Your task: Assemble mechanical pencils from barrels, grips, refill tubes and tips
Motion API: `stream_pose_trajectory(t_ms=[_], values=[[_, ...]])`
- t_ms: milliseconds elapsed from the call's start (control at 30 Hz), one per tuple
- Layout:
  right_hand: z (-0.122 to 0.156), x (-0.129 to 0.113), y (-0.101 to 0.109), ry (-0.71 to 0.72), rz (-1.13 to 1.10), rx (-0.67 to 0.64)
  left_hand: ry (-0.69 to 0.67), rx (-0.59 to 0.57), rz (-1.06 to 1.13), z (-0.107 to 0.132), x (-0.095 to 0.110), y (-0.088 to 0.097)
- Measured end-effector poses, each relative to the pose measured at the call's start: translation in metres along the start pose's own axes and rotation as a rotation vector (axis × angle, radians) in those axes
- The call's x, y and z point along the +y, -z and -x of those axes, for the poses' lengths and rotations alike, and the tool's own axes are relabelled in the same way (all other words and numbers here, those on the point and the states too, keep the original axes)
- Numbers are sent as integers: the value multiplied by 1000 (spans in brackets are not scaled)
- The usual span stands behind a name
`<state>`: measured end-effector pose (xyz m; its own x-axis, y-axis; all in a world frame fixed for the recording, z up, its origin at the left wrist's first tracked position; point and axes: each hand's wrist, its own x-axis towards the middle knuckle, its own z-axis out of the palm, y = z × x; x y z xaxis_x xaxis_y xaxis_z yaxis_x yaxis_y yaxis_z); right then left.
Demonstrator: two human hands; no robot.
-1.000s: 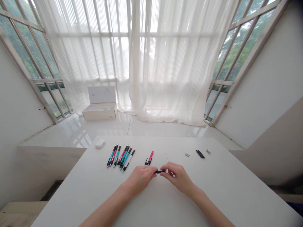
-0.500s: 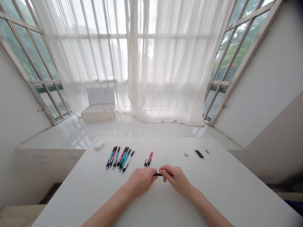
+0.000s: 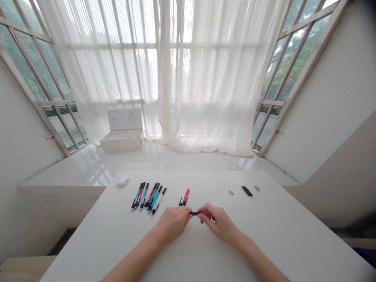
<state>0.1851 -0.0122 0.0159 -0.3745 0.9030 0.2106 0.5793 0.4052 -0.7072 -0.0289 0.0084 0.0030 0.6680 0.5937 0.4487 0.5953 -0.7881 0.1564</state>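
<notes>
My left hand (image 3: 172, 224) and my right hand (image 3: 219, 223) meet low on the white table (image 3: 88, 235), both fingers closed on a black pen (image 3: 194, 213) held level between them. A red bit (image 3: 213, 217) shows under my right hand, but its link to the pen is hidden. Just beyond my hands stand a pair of pink-and-black pens (image 3: 183, 197) and a thin clear refill (image 3: 206, 197). To the left lies a row of several teal, red and white pens (image 3: 149, 197).
At the table's far right lie small springs (image 3: 231, 192), black pen pieces (image 3: 247, 190) and metal tips (image 3: 257, 188). A white computer mouse (image 3: 122, 180) sits at the far left edge. An open white box (image 3: 122, 137) stands on the glossy floor before curtained windows.
My hands have drawn slightly apart, showing more of the black pen. The red bit no longer shows beside my left hand and now appears under my right. The view has tilted slightly.
</notes>
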Motion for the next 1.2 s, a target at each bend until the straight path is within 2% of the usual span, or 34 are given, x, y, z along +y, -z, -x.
stream_pose_trajectory(t_ms=[233, 533, 900, 1200], values=[[0, 2, -1, -53, 29, -24, 47, -34, 42, -1, 5, 4], [2, -1, 1, 57, 81, 7, 52, -8, -34, 1, -1, -3], [-1, 0, 3, 19, 130, 3, 71, -75, 19, 0, 3, 3], [1, 1, 1, 75, 147, 15, 42, -43, -27, 0, 2, 0]])
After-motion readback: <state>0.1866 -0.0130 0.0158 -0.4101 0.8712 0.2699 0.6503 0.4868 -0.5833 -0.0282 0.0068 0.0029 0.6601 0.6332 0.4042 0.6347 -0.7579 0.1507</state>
